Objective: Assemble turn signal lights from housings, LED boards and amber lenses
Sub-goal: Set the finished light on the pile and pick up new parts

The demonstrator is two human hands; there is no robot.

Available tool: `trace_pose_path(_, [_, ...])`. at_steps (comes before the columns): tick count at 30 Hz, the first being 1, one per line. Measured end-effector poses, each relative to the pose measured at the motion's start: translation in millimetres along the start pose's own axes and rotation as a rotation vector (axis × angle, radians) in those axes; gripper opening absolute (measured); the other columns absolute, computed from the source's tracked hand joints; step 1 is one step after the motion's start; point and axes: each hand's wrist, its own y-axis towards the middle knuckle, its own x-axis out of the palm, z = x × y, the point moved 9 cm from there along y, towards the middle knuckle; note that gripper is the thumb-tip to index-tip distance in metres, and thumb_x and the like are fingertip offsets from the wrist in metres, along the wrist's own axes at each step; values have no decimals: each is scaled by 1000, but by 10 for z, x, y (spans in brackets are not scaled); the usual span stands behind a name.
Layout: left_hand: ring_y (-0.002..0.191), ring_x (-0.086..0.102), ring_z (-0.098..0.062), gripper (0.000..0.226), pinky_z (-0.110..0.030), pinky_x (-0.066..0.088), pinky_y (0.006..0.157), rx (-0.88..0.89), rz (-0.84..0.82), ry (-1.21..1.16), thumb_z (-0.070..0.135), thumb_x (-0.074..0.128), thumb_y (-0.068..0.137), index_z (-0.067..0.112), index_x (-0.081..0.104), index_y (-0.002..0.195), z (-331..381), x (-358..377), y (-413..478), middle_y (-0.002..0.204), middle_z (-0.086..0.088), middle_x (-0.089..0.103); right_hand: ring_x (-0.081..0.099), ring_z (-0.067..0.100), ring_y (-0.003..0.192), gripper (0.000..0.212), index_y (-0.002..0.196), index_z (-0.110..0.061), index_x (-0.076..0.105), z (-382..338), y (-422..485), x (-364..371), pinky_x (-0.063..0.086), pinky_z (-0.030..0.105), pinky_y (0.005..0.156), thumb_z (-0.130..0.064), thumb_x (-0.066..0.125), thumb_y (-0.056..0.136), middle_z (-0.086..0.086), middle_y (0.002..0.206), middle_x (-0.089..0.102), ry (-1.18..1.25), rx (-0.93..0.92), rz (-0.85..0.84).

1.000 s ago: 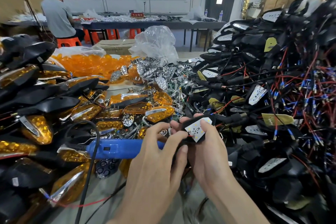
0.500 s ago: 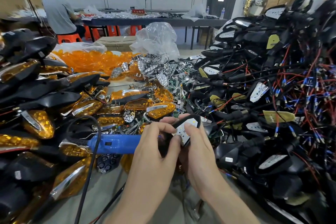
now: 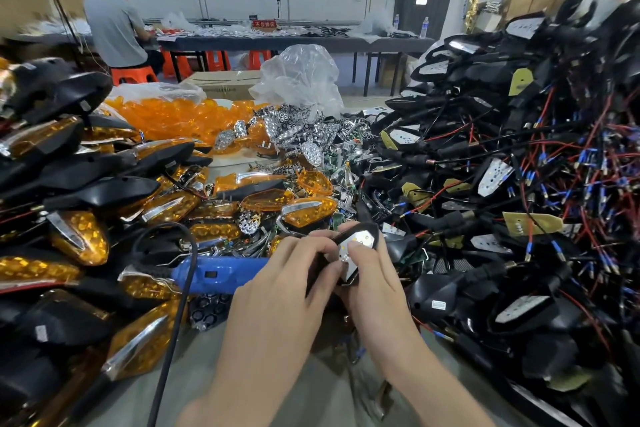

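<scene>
Head view, low and centre: both hands close together above the grey bench (image 3: 322, 399). Left hand (image 3: 277, 291) curled round the near side of a black housing (image 3: 367, 227), fingertips pinching its edge. Right hand (image 3: 377, 288) gripping the same housing from the other side, one fingertip lying on the white LED board (image 3: 347, 257) set in its open face. Housing tilted, open face turned up toward the camera, held just clear of the parts beneath.

Just left of the hands, lying flat: a blue hand tool (image 3: 221, 270), its black cord (image 3: 174, 326) looping up and then running down toward the near edge. Stacked along the left: assembled lights (image 3: 78, 236) with amber lenses in black shells. Farther back, a heap of loose amber lenses (image 3: 180, 116), and beside it a scatter of chrome reflectors (image 3: 294, 132) in front of a crumpled clear plastic bag (image 3: 301, 80). Filling the right side: a tall tangle of wired housings (image 3: 519, 166), black, many with white boards showing, threaded with red and blue-tipped wires.

In the background, a person in a grey shirt (image 3: 114, 28) seated on an orange stool (image 3: 133, 74) at a long table (image 3: 277, 42).
</scene>
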Motion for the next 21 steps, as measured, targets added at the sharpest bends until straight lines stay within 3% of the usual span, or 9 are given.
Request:
trace_pose_path(3, [79, 59, -4, 22, -27, 50, 46, 36, -27, 108, 63, 46, 85, 48, 47, 101, 19, -29, 29, 92, 28, 56, 47, 27, 141, 87, 154, -32, 33, 11, 11, -5, 40, 56, 115, -56, 55, 73, 11, 155, 46, -2, -5, 14])
trace_pose_path(5, [83, 54, -3, 22, -22, 45, 48, 32, -79, 130, 64, 47, 83, 49, 44, 99, -8, -18, 64, 83, 33, 50, 47, 28, 140, 86, 154, -33, 33, -11, 11, 22, 40, 59, 114, -56, 53, 73, 10, 154, 47, -15, -14, 8])
trace_pose_path(9, [79, 47, 15, 25, -16, 36, 55, -58, -232, 145, 67, 43, 79, 51, 34, 96, -105, 71, 148, 103, 42, 43, 53, 25, 130, 82, 152, -31, 34, -32, -2, 19, 38, 61, 114, -58, 50, 77, 4, 141, 56, -74, -14, 25])
trace_pose_path(12, [73, 46, 7, 22, -13, 33, 56, -68, -298, 213, 64, 37, 81, 49, 30, 96, -38, 97, 183, 88, 31, 45, 54, 15, 121, 75, 148, -32, 41, -60, -10, 2, 41, 56, 113, -57, 49, 78, -3, 129, 60, -100, -25, 31])
trace_pose_path(15, [80, 53, -1, 25, -22, 44, 63, -18, -323, 285, 62, 31, 82, 46, 32, 101, 73, 80, 200, 93, 22, 48, 48, 19, 139, 86, 154, -34, 33, -100, -34, 3, 38, 54, 116, -63, 49, 74, 4, 149, 53, -90, -18, 47])
trace_pose_path(17, [88, 60, -6, 24, -29, 50, 70, 18, -321, 350, 59, 32, 88, 43, 33, 105, 137, 64, 224, 103, 19, 53, 48, 15, 139, 87, 158, -33, 27, -106, -41, 8, 37, 49, 118, -60, 49, 79, 1, 150, 53, -79, -1, 61])
trace_pose_path(19, [95, 63, -10, 23, -32, 52, 75, 53, -335, 413, 55, 35, 94, 39, 34, 111, 192, 79, 237, 111, 16, 56, 56, 4, 126, 69, 157, -30, 31, -118, -49, -5, 43, 40, 112, -50, 49, 93, -12, 134, 63, -97, -6, 72])
trace_pose_path(21, [97, 64, -12, 23, -32, 52, 76, 84, -352, 466, 52, 35, 96, 36, 33, 113, 234, 101, 236, 115, 14, 55, 60, -5, 110, 51, 153, -21, 38, -159, -64, -5, 47, 25, 97, -38, 43, 105, -28, 108, 66, -135, -26, 67])
